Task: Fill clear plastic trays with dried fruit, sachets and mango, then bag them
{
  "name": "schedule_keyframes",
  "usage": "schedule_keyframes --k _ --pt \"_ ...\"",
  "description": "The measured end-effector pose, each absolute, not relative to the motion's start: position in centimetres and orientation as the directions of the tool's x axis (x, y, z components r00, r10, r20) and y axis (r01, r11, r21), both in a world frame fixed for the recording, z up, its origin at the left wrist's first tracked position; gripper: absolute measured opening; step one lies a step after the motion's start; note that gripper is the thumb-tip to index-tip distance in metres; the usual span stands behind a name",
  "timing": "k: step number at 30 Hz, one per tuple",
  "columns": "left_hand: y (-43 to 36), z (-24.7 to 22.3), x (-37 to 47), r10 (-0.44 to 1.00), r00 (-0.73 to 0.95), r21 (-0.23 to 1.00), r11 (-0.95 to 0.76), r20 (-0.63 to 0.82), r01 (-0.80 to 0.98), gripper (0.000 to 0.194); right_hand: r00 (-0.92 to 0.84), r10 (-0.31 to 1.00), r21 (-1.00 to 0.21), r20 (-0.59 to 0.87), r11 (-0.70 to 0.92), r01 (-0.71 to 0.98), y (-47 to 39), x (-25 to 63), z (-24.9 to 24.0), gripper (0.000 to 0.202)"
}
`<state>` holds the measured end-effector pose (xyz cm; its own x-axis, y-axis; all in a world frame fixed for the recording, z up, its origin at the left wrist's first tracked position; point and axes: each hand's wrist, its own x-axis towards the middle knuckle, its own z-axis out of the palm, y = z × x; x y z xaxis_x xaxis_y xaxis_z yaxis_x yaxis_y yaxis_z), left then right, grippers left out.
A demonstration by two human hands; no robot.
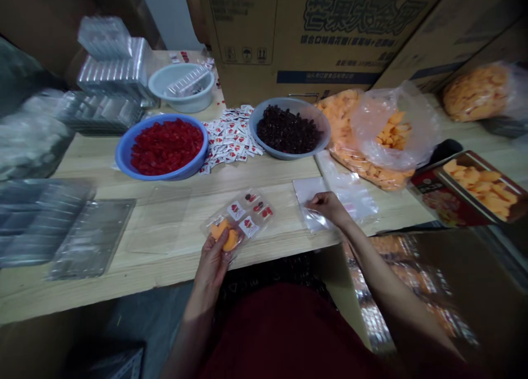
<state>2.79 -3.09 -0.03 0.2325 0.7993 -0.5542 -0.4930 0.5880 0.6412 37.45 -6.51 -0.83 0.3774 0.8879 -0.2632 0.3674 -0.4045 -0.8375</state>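
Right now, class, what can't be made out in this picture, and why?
Head view: how the left hand grips beneath the clear tray; the contents hide it.
Head view: whether the right hand pinches the plastic bag; its fingers hide that.
Head view: wording on the white sachets; too small.
Head view: rest of the clear plastic stack; cut by the left edge.

Cardboard carton [297,46] printed "芒果大金牙" [365,14], umbrella sign [246,53], paired up-arrows [262,53]

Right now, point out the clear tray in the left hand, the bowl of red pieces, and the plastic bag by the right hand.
Clear tray [221,213], head view: its far-left edge.
Bowl of red pieces [124,153], head view: left inner wall.
Plastic bag [306,188], head view: its far part.
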Motion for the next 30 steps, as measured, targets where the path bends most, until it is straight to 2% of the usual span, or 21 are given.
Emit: schedule_keyframes --k 3,6,19,25,30 --pt "-2.7 0.2 4.4 0.797 0.240 0.626 0.590 -0.555 -0.511 0.035 0.368 0.867 -0.917 -0.336 -0.391 0.083 -7.2 38.1 -1.3 0.048" --pt "-2.4 0.4 6.1 0.801 0.260 0.616 0.585 -0.539 -0.527 0.036 0.366 0.866 -0.931 -0.341 -0.366 -0.001 -7.7 38.2 -1.1 0.046" --pt "-2.5 -0.2 12.3 0.807 0.399 0.632 0.590 -0.435 -0.502 0.040 0.256 0.911 -0.920 -0.323 -0.365 0.139 -7.2 37.3 -1.5 0.028" --pt "-2.6 -1.6 11.1 0.838 0.288 0.687 0.545 -0.463 -0.480 0.046 0.366 0.892 -0.936 -0.266 -0.330 0.123 -7.4 37.6 -2.0 0.030" --pt "-2.9 -1.9 10.4 0.855 0.280 0.710 0.518 -0.436 -0.476 0.047 0.431 0.880 -0.952 -0.200 -0.279 0.126 -7.5 37.3 -1.7 0.030"
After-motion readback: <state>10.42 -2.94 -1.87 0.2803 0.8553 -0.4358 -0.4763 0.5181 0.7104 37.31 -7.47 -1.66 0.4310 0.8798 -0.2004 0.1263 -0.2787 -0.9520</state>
